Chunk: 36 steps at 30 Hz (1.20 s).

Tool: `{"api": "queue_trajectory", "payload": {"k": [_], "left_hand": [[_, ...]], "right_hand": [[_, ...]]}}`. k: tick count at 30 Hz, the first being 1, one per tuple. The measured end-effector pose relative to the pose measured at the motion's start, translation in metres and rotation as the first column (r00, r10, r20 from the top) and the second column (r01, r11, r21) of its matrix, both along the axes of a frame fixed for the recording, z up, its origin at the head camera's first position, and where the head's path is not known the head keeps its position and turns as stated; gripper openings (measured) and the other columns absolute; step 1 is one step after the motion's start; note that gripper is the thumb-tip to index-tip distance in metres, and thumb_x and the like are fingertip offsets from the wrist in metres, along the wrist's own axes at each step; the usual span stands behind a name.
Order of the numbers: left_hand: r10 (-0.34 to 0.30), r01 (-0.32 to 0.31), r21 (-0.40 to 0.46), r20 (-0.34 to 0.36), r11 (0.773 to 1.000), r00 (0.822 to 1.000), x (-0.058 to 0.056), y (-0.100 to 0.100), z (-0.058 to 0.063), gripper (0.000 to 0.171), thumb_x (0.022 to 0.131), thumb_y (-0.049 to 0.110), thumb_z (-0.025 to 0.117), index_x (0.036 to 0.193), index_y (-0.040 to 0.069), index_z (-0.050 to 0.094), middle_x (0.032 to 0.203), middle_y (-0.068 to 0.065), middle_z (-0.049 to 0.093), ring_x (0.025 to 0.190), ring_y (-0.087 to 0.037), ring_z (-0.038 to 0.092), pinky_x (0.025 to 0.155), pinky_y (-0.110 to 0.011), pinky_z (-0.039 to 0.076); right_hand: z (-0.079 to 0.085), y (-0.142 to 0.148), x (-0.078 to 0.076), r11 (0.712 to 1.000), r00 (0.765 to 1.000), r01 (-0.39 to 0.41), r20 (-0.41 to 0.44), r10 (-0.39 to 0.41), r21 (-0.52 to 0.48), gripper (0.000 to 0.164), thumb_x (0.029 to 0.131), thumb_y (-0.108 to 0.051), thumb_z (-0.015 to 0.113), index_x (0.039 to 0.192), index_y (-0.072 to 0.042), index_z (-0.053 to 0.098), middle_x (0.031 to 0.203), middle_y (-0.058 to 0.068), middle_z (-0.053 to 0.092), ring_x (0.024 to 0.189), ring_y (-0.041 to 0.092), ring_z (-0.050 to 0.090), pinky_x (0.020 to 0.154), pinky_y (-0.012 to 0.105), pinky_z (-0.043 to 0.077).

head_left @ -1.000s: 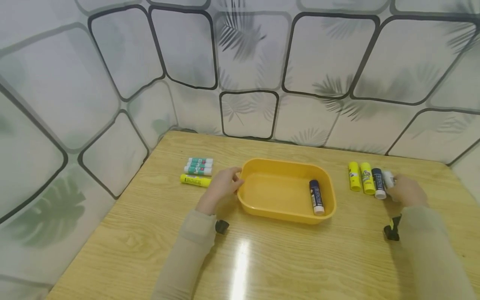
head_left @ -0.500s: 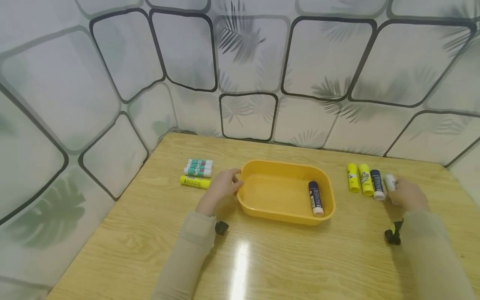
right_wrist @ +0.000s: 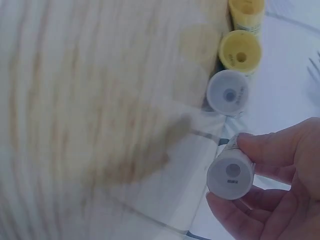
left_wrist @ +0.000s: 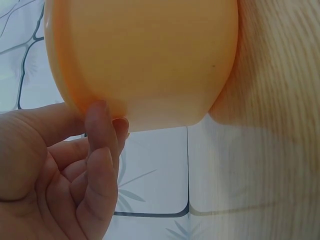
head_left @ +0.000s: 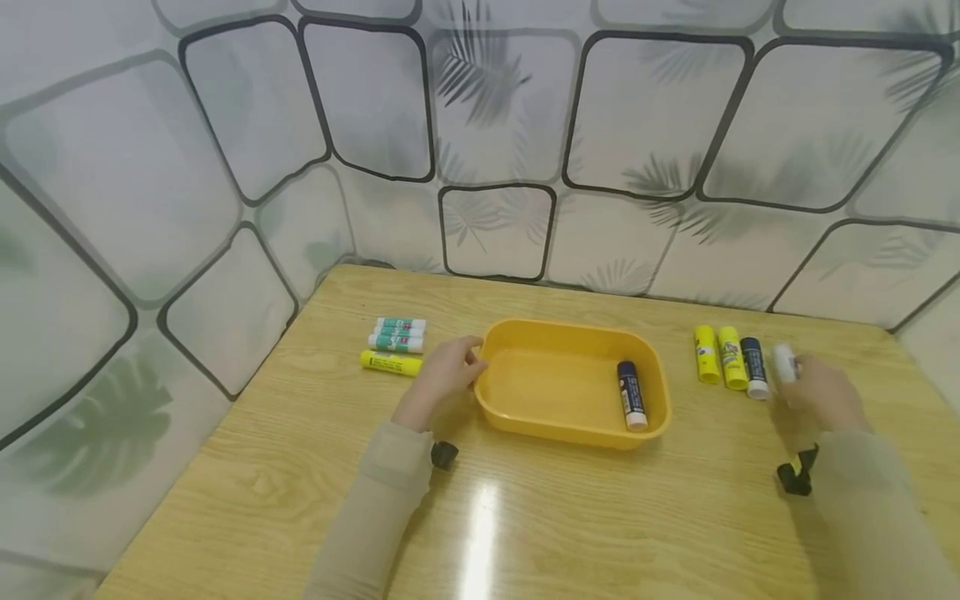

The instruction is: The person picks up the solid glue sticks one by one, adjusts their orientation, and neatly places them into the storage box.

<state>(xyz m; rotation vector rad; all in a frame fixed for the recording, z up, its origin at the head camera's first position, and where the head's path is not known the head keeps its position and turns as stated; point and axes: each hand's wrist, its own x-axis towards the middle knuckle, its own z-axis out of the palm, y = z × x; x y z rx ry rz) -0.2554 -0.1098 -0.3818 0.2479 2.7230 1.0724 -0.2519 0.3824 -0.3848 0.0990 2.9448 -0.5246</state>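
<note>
A yellow-orange plastic tray sits mid-table, with a dark blue glue stick lying inside near its right end. My left hand pinches the tray's left rim between thumb and fingers, as the left wrist view confirms. On the right, my right hand holds a white glue stick between thumb and fingers, its round end facing the wrist camera. Left of that hand lie two yellow glue sticks and one dark blue glue stick with a white end, side by side. Whether the held stick touches the table is unclear.
Several white-and-green glue sticks lie left of the tray, with a yellow glue stick in front of them, near my left hand. A patterned backdrop rises behind the wooden table.
My right hand has shifted slightly right with the white glue stick, widening the gap from the dark blue one beside it. The left hand and tray stay in place.
</note>
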Motion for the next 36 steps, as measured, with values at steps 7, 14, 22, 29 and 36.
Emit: {"api": "queue_trajectory", "payload": {"k": [7,14,22,29,36], "left_hand": [[-0.014,0.014,-0.005,-0.017,1.000,1.000,0.002,0.000,0.003,0.044,0.089,0.016,0.054,0.129,0.003,0.042,0.084,-0.007,0.056,0.061,-0.013,0.055,0.055,-0.024,0.046],[-0.022,0.022,-0.010,-0.031,1.000,0.999,0.003,0.000,0.006,0.043,0.089,0.015,0.054,0.128,0.001,0.043,0.084,-0.007,0.057,0.061,-0.013,0.055,0.056,-0.024,0.046],[-0.022,0.021,-0.014,-0.020,1.000,1.000,0.000,0.001,0.002,0.045,0.089,0.016,0.054,0.129,0.002,0.042,0.084,-0.007,0.057,0.061,-0.013,0.055,0.055,-0.023,0.046],[-0.017,0.016,-0.008,-0.012,1.000,1.000,0.001,0.001,0.003,0.045,0.089,0.016,0.054,0.129,0.002,0.042,0.084,-0.007,0.057,0.061,-0.013,0.056,0.055,-0.024,0.046],[-0.023,0.023,-0.015,-0.022,1.000,0.999,0.001,0.001,0.003,0.045,0.088,0.016,0.055,0.129,0.002,0.042,0.084,-0.007,0.057,0.061,-0.013,0.056,0.055,-0.023,0.046]], "right_hand": [[0.010,-0.004,0.005,1.000,0.998,-0.018,-0.053,0.018,0.005,0.061,0.080,-0.015,0.051,0.121,0.022,0.025,0.103,0.041,0.039,0.080,0.046,0.047,0.061,0.051,0.040],[0.023,-0.026,0.011,0.998,0.991,-0.049,-0.120,0.054,0.046,0.061,0.083,-0.019,0.051,0.125,0.017,0.026,0.107,0.040,0.040,0.083,0.047,0.047,0.065,0.055,0.038],[0.036,-0.060,0.011,0.994,0.987,-0.101,-0.118,0.105,0.038,0.063,0.084,-0.020,0.053,0.127,0.017,0.025,0.105,0.038,0.045,0.083,0.045,0.049,0.063,0.052,0.041],[0.044,-0.100,0.014,0.986,0.977,-0.167,-0.133,0.168,0.013,0.060,0.085,-0.019,0.053,0.129,0.015,0.027,0.107,0.037,0.048,0.083,0.041,0.052,0.061,0.045,0.043],[0.045,-0.131,0.016,0.979,0.972,-0.204,-0.120,0.201,-0.015,0.058,0.088,-0.017,0.051,0.131,0.011,0.025,0.107,0.036,0.049,0.085,0.041,0.054,0.061,0.043,0.044]]}}
